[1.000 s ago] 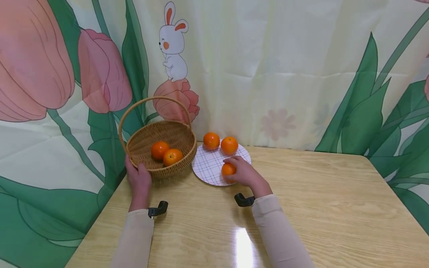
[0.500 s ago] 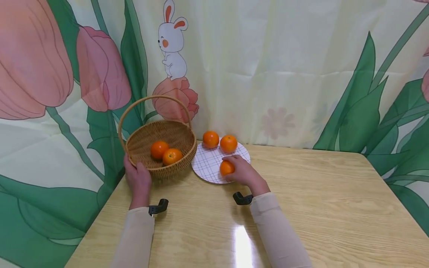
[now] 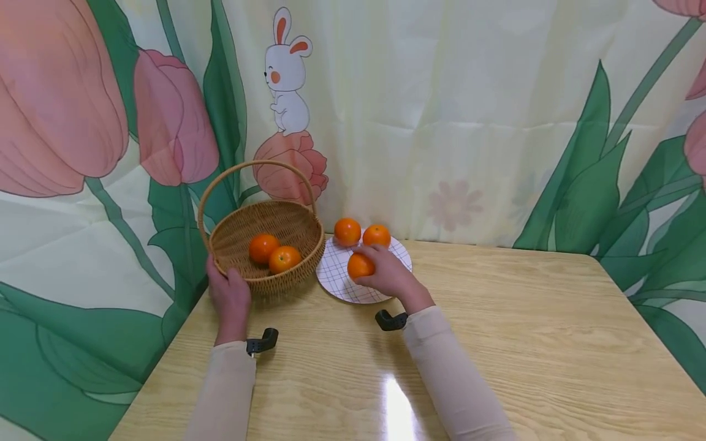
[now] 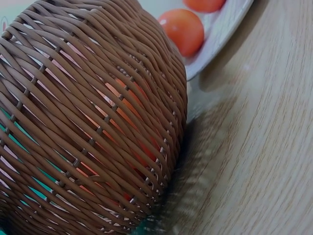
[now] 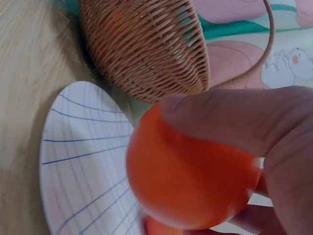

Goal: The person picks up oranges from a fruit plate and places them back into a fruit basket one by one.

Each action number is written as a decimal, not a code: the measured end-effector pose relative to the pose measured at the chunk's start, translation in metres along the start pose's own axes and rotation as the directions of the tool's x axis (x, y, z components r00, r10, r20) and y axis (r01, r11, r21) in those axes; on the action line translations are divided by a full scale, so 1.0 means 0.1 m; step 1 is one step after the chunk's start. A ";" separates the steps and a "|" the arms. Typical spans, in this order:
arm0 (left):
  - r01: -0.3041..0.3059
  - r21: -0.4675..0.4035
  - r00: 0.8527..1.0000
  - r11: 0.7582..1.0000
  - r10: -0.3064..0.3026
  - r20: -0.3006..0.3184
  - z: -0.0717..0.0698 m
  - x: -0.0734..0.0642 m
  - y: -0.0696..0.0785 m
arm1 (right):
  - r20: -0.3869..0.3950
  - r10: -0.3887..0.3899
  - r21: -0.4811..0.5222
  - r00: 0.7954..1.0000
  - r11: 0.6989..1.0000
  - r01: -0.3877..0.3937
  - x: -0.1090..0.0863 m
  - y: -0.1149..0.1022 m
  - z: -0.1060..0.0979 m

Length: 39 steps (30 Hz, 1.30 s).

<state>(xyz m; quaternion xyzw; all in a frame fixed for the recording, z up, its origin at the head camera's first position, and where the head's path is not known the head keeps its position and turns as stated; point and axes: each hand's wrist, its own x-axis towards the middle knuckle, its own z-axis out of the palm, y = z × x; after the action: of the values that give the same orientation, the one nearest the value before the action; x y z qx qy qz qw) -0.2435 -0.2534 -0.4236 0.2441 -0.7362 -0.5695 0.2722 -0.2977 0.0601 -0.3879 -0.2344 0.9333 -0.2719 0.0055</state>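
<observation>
My right hand [image 3: 386, 274] grips an orange [image 3: 361, 266] over the white checked plate [image 3: 336, 278]. In the right wrist view the thumb presses the near side of that orange [image 5: 190, 171], which is lifted off the plate. Two more oranges [image 3: 347, 232] lie at the plate's back edge. My left hand [image 3: 230, 298] holds the front left side of a wicker basket [image 3: 237, 233], its mouth facing me; some of its fingers are hidden. Inside the basket lie two oranges [image 3: 284, 260]. The left wrist view shows the basket's woven wall [image 4: 98, 112] close up.
The basket's tall handle [image 3: 265, 163] arches above it, left of the plate. A wooden table [image 3: 524, 343] lies under everything. Behind stands a curtain [image 3: 469, 92] printed with tulips and a rabbit. Black wrist cameras [image 3: 390, 320] sit on both wrists.
My right hand has lifted its orange from the plate's front right and carried it slightly left and up. The left hand and the basket have stayed in place.
</observation>
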 end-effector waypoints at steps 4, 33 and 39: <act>0.005 0.005 1.000 1.000 -0.005 0.000 0.00 0.01 0.00 | -0.030 -0.047 -0.023 0.998 0.999 0.047 0.09 -0.04 -0.08; -0.011 0.011 1.000 1.000 0.011 -0.024 0.01 0.03 -0.02 | -0.089 -0.115 0.142 0.989 0.982 0.127 0.54 -0.52 -0.31; -0.023 0.018 0.999 1.000 0.023 -0.033 0.01 0.02 -0.01 | -0.105 -0.135 0.146 0.985 0.978 0.149 0.61 -0.64 -0.27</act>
<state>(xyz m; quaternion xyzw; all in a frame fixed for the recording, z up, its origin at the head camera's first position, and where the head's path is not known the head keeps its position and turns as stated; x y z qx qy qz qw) -0.2462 -0.2542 -0.4245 0.2475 -0.7392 -0.5557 0.2890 -0.3282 -0.0011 -0.3254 -0.2862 0.8897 -0.3533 -0.0401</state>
